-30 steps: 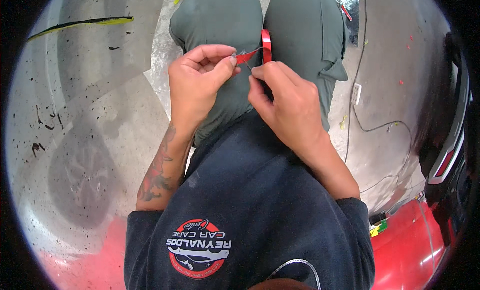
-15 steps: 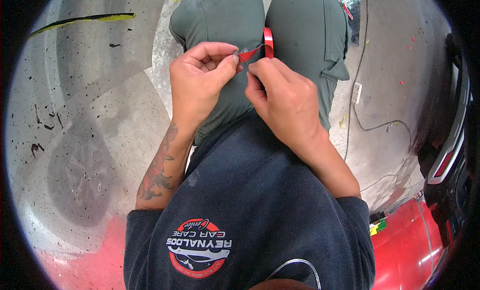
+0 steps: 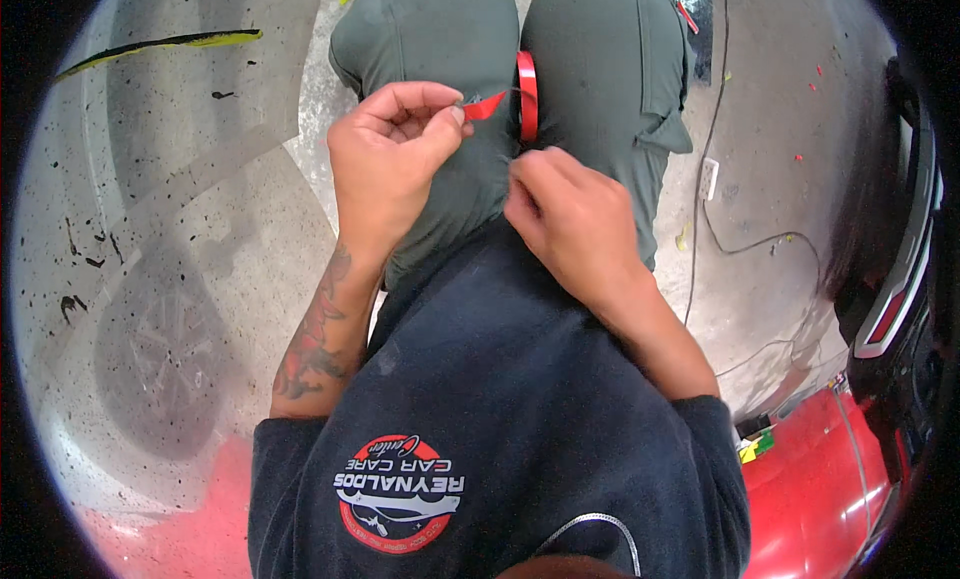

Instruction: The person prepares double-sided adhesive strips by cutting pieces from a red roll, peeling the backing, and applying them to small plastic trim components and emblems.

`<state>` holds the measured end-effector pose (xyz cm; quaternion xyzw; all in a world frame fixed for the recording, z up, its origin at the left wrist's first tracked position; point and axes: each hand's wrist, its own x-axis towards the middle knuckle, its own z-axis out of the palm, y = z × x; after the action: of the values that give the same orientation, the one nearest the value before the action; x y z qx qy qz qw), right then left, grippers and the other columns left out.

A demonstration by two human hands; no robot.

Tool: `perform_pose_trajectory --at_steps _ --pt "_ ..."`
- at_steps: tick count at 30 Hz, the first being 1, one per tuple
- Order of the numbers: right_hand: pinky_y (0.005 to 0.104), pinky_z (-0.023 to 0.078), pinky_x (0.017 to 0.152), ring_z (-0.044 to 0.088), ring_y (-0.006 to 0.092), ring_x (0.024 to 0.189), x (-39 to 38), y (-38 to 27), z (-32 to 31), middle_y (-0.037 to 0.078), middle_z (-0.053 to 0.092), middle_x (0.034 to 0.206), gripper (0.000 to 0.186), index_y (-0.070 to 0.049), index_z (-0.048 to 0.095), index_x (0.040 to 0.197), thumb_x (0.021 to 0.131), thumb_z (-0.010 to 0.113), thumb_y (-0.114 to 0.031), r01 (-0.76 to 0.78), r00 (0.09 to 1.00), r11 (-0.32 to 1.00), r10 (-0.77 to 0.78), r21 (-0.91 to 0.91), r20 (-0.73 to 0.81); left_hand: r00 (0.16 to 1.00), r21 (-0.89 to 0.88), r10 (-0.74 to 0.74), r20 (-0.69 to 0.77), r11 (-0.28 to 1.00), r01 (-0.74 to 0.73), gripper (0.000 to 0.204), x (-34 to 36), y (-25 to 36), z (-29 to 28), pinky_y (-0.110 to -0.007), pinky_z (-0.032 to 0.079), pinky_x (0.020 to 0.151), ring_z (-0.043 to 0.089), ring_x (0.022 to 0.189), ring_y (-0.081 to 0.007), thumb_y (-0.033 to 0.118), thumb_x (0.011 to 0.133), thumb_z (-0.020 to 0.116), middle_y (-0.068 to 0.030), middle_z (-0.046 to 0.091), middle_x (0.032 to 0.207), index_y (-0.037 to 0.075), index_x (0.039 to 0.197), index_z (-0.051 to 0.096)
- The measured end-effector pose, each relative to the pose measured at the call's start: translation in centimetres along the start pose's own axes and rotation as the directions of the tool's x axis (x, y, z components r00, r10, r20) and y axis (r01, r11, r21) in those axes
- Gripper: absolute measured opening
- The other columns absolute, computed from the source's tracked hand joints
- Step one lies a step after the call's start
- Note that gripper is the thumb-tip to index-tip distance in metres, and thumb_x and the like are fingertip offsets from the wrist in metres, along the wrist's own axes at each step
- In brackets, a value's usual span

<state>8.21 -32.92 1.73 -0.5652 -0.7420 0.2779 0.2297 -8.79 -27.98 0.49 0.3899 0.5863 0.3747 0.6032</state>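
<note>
My left hand [image 3: 385,149] is closed, thumb and fingertips pinching the end of a short red strip of tape [image 3: 486,108]. The strip reaches right, toward a roll of red tape [image 3: 527,74] wedged upright between my thighs; a thin dark bit shows between the two, but I cannot tell whether they join. Below the roll, my right hand [image 3: 578,214] is closed, apart from the strip. Its fingertips are slightly blurred, and whatever they hold, if anything, is hidden.
My legs in green trousers [image 3: 430,39] lie under the hands. On the right floor run a dark cord [image 3: 712,119] and a white power strip [image 3: 709,179], with a dark vehicle bumper [image 3: 900,279] beyond. Red bodywork [image 3: 820,469] is at lower right.
My right hand has drawn down and away from the strip, which it was touching before. More of the strip's red side and of the roll now shows. My left hand keeps its pinch.
</note>
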Motion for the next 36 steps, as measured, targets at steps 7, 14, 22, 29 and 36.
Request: perform_pose_trajectory --at_steps 7,14,22,29,36 --pt "0.0341 0.051 0.072 0.064 0.0283 0.080 2.4 0.8 -1.9 0.014 0.063 0.093 0.023 0.000 0.062 0.101 0.081 0.069 -0.007 -0.143 0.921 0.753 0.339 0.642 -0.193 0.994 0.070 -0.023 0.103 0.997 0.016 0.014 0.4 1.0 -0.4 -0.023 0.053 0.072 0.067 0.078 -0.0112 0.001 0.085 0.065 -0.0075 0.070 0.087 -0.006 0.097 0.066" --pt "0.0406 0.050 0.076 0.062 0.0348 0.089 4.4 2.9 0.3 0.015 0.061 0.100 0.023 0.001 0.063 0.097 0.080 0.072 -0.012 0.008 0.993 0.949 0.029 0.314 -0.113 0.991 0.097 -0.014 0.134 0.995 0.001 0.013 0.6 1.3 -0.1 -0.024 0.054 0.074 0.068 0.082 -0.0122 0.001 0.085 0.065 -0.0086 0.070 0.088 -0.004 0.097 0.066" --pt "0.0423 0.050 0.074 0.062 0.0367 0.085 4.9 2.9 -0.2 0.017 0.064 0.087 0.018 0.002 0.062 0.089 0.082 0.070 -0.013 -0.031 0.998 0.930 0.050 0.366 -0.043 0.992 0.213 0.067 0.106 0.973 -0.088 0.013 0.6 1.7 0.1 -0.025 0.055 0.076 0.068 0.083 -0.0126 0.000 0.084 0.065 -0.0079 0.070 0.090 -0.004 0.097 0.067" --pt "0.0439 0.049 0.071 0.063 0.0383 0.081 4.7 3.2 -0.4 0.019 0.064 0.084 0.022 0.003 0.062 0.088 0.084 0.067 -0.018 -0.102 0.994 0.913 0.109 0.396 0.006 0.988 0.272 0.117 0.101 0.952 -0.140 0.011 0.7 2.1 0.6 -0.025 0.055 0.076 0.068 0.082 -0.0119 0.000 0.083 0.066 -0.0066 0.070 0.088 -0.002 0.094 0.069" --pt "0.0450 0.049 0.070 0.062 0.0394 0.079 4.5 3.2 -0.2 0.019 0.063 0.083 0.020 0.001 0.062 0.087 0.085 0.066 -0.019 -0.128 0.990 0.905 0.140 0.407 0.001 0.989 0.299 0.118 0.088 0.944 -0.139 0.012 1.0 1.5 0.7 -0.025 0.055 0.073 0.068 0.078 -0.0112 0.001 0.081 0.067 -0.0064 0.070 0.086 -0.002 0.093 0.069"
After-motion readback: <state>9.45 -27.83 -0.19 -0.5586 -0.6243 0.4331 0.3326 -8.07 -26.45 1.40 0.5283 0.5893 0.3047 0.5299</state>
